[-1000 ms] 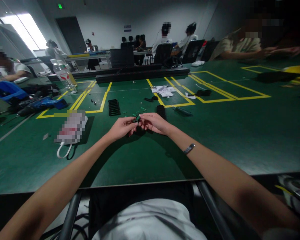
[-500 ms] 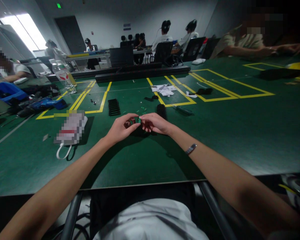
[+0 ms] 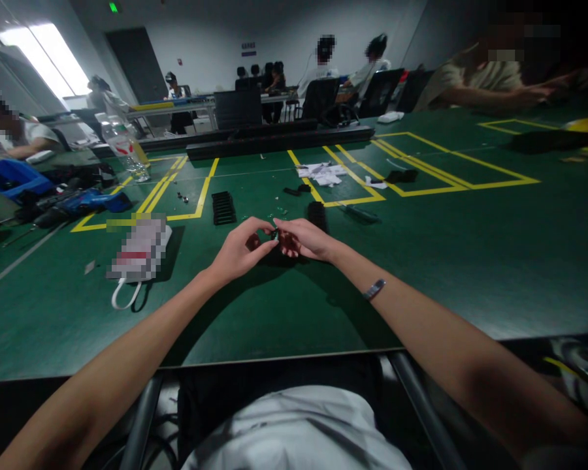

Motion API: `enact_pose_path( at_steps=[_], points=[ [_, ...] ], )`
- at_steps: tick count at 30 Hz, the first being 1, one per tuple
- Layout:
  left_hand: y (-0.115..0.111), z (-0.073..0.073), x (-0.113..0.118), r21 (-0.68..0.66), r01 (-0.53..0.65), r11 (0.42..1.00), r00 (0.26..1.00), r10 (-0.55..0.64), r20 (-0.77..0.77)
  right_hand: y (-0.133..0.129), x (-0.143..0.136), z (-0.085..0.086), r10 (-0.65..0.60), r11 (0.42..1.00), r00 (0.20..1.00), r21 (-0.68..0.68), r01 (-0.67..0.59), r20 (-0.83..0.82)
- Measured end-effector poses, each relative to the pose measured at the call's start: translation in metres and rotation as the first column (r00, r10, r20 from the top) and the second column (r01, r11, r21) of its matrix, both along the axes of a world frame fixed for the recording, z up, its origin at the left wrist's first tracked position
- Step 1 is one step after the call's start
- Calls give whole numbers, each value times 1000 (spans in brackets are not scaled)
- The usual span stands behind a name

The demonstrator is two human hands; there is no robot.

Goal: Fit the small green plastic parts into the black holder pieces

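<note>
My left hand (image 3: 245, 247) and my right hand (image 3: 304, 239) meet above the green table, fingertips close together. Between them is a small dark and green piece (image 3: 275, 235), too small to make out fully. Thumb and fingers of both hands are closed on it. Just beyond, several tiny green bits (image 3: 277, 211) lie scattered on the tabletop. A black ribbed block (image 3: 223, 207) lies to the left of them, and a similar black block (image 3: 316, 214) is partly hidden behind my right hand.
A white power bank (image 3: 140, 248) with a looped cable lies left. Farther left are a blue power drill (image 3: 78, 203) and a plastic bottle (image 3: 126, 151). Crumpled white paper (image 3: 322, 173) and a screwdriver-like tool (image 3: 360, 213) lie right. Other people sit around the room.
My fingers have shifted slightly around the small piece, which now shows darker and less green. My hands stay in nearly the same place.
</note>
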State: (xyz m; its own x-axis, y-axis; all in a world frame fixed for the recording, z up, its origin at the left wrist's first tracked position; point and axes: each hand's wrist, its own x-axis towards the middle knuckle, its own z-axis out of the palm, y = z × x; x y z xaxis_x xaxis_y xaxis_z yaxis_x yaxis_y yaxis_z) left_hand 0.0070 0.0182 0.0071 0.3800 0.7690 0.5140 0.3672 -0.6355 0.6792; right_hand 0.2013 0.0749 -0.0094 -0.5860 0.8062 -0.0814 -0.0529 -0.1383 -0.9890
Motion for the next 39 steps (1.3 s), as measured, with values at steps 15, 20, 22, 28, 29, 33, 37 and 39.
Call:
enact_pose_path(
  at_steps=[15,20,22,28,29,33,37,39],
  points=[
    [-1,-3,3,38,13,999,1000,-13,4,-1,-1,0,-3,999,999,51,1,51],
    [0,-6,3,81,31,996,1000,-31,6,0,1,-2,14,998,998,68,-17,53],
    [0,-6,3,86,32,996,999,-32,2,0,2,-2,14,997,998,72,-19,56],
    [2,-7,1,63,34,997,999,-32,-24,-2,1,0,20,998,998,64,-24,61],
    [2,-7,1,65,36,997,999,-34,-28,-2,0,1,17,998,998,59,-21,65],
    [3,-6,1,88,44,995,998,-39,-48,-3,-1,3,8,998,998,54,-12,69],
    [2,-5,0,105,40,994,998,-33,-61,-2,-1,2,-4,998,997,64,-1,73],
    [2,-5,0,99,40,994,997,-34,-67,-1,0,2,0,998,997,60,-4,79]
  ],
)
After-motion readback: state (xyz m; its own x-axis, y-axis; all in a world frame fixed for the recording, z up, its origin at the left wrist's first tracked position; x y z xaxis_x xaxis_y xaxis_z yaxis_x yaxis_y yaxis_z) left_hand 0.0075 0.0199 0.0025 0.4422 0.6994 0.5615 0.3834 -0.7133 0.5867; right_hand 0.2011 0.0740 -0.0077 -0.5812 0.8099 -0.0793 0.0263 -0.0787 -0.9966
